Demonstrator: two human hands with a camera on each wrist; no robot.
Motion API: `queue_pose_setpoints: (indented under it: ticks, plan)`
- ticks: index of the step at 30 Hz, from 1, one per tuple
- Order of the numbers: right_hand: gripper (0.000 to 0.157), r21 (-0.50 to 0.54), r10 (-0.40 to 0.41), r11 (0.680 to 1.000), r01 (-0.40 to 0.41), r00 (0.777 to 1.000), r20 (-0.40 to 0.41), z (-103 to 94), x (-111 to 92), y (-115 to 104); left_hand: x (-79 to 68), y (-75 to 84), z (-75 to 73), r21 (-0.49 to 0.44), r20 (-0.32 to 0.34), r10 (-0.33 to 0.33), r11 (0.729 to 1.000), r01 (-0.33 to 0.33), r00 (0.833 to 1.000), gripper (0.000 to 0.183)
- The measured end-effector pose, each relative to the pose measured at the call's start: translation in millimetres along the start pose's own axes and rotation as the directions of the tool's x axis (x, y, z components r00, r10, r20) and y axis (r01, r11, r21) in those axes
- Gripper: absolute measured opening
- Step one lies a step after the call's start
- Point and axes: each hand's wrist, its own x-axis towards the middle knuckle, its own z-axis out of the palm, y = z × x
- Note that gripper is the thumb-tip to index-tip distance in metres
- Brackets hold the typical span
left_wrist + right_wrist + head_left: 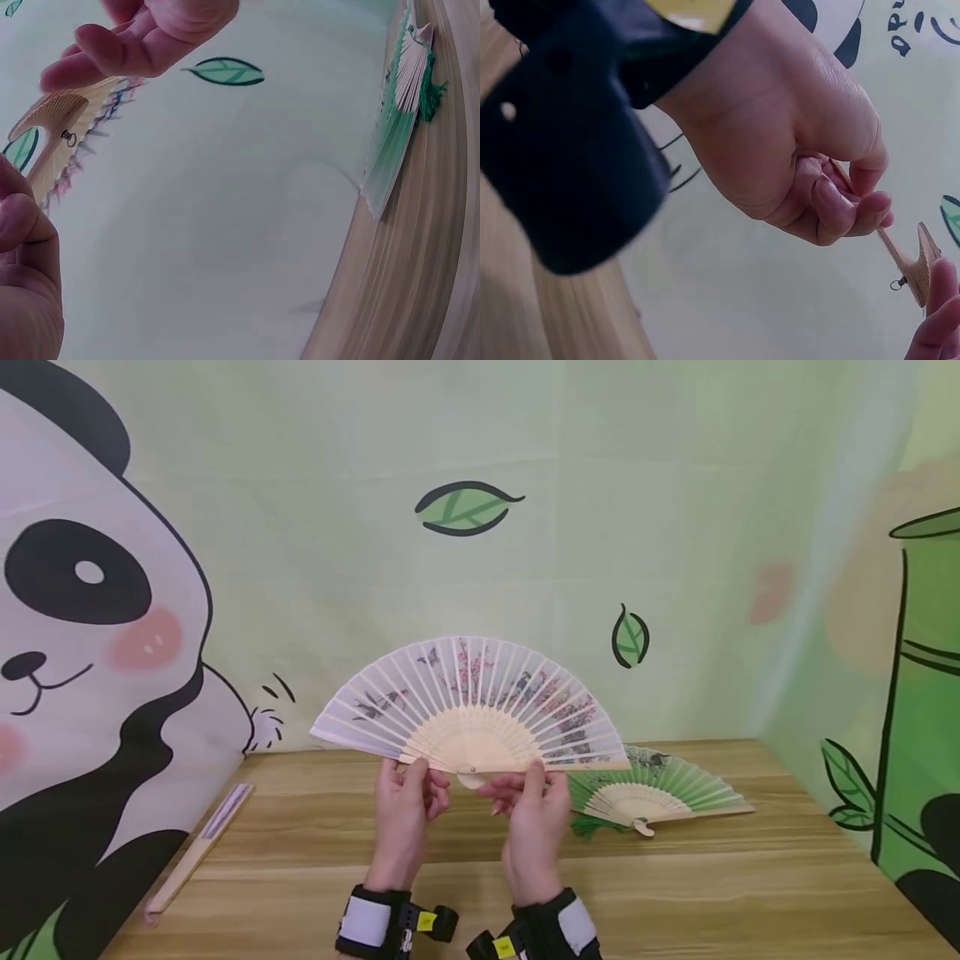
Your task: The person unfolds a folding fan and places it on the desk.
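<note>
A white folding fan [480, 710] is spread wide in a half circle, with pink blossoms, birds and butterflies printed on it. It is held up above the table, its pale slats meeting at a pivot low in the middle. My left hand [402, 810] pinches the lower edge left of the pivot, thumb on the near side. On the other side of the pivot, my right hand [538, 827] pinches the lower edge the same way. In the right wrist view, the right hand [802, 142] has thumb and curled fingers on the end slat. A small metal ring [69, 139] shows at the pivot.
An opened green folding fan [660, 785] with a green tassel [600, 826] lies on the wooden table [315, 860] behind my right hand. At the left lies a folded fan [198, 852]. A printed cloth backdrop [337, 568] with a panda and leaves encloses the table.
</note>
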Motion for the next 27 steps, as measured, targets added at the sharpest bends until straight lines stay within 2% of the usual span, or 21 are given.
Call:
queue_pose_setpoints:
  ticks: [3, 7, 11, 14, 20, 27]
  plan:
    - [0.021, 0.014, 0.041, 0.999, -0.041, 0.999, 0.003, 5.4, -2.5, 7.9, 3.6, -0.8, -10.0, -0.001, -0.021, -0.019, 1.000, 0.019, 1.000, 0.028]
    - [0.020, 0.005, 0.140, 0.990, -0.140, 0.990, 0.018, 7.5, -3.6, 19.6, 6.5, -4.4, -24.6, 0.052, -0.046, -0.046, 0.998, 0.048, 0.998, 0.029]
    - [0.019, 0.002, 0.265, 0.964, -0.265, 0.964, 0.021, 3.9, -5.9, 33.7, 4.8, -12.3, -38.9, 0.124, -0.081, -0.106, 0.986, 0.116, 0.991, 0.028]
    - [0.018, 0.014, 0.331, 0.943, -0.332, 0.943, 0.026, 1.3, -8.0, 41.8, 4.6, -18.4, -47.0, 0.137, -0.104, -0.147, 0.977, 0.161, 0.984, 0.024]
    - [0.019, 0.049, 0.397, 0.915, -0.400, 0.916, 0.055, -2.2, -14.0, 52.6, 0.2, -24.8, -59.4, 0.157, -0.138, -0.182, 0.967, 0.203, 0.974, 0.019]
    - [0.021, 0.091, 0.473, 0.875, -0.475, 0.880, 0.043, -11.9, -18.0, 56.4, -10.7, -32.8, -61.9, 0.167, -0.151, -0.230, 0.953, 0.254, 0.961, 0.018]
